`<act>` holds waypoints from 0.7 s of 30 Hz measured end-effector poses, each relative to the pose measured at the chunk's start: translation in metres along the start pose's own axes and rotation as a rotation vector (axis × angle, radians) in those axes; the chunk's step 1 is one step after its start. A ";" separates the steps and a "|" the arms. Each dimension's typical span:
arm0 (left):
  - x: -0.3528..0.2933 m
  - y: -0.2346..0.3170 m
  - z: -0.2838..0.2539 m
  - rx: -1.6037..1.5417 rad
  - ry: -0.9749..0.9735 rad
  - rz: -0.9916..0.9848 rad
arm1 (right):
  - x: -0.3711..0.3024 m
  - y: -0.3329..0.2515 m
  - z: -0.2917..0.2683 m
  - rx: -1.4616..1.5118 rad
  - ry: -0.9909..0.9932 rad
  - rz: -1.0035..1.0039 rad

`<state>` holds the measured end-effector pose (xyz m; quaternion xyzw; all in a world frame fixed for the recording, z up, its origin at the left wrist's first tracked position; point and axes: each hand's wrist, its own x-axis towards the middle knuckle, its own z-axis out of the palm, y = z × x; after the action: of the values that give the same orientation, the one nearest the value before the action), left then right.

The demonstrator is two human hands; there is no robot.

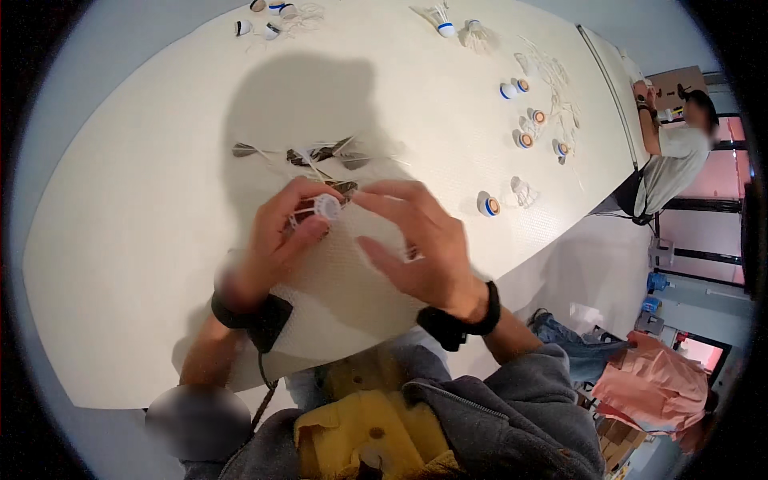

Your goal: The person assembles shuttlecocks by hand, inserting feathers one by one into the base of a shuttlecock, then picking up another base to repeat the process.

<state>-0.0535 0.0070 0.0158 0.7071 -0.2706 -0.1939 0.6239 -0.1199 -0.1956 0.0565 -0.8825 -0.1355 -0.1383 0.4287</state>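
Nearby, dark feathers (320, 154) lie past the left hand (276, 240), its grip pinching a white cork (326, 206); right hand (416, 240) released

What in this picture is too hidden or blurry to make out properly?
All in the head view:
- White shuttlecock: its feather end is covered by the left hand.
- Right hand: motion-blurred, so whether its fingertips touch the shuttlecock is unclear.
- Dark feathers: lie in shadow, too small to count.
- Far shuttlecocks: partly cut off by the top edge.

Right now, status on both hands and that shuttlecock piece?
Left hand pinching white shuttlecock base. Right hand open, fingertips beside it. Dark feathers loose on table just beyond.
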 end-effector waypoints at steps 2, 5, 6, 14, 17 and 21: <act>-0.001 -0.002 -0.003 0.044 -0.004 -0.001 | -0.017 0.013 -0.024 -0.015 -0.044 0.134; -0.001 -0.010 0.003 -0.134 0.271 0.068 | -0.044 0.039 -0.058 -0.102 0.097 0.385; -0.001 -0.010 0.004 -0.137 0.267 0.068 | -0.051 0.046 -0.068 -0.092 0.168 0.455; 0.006 -0.014 -0.004 0.218 0.351 0.349 | -0.061 0.068 -0.096 -0.516 0.127 0.340; 0.006 -0.008 -0.005 0.373 0.434 0.399 | -0.059 0.077 -0.086 -0.548 0.024 0.364; 0.001 -0.007 -0.010 0.271 0.641 0.197 | -0.055 0.087 -0.080 -0.506 0.053 0.273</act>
<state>-0.0459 0.0149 0.0107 0.7789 -0.1511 0.1364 0.5932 -0.1503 -0.3173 0.0219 -0.9676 0.0345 -0.1316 0.2129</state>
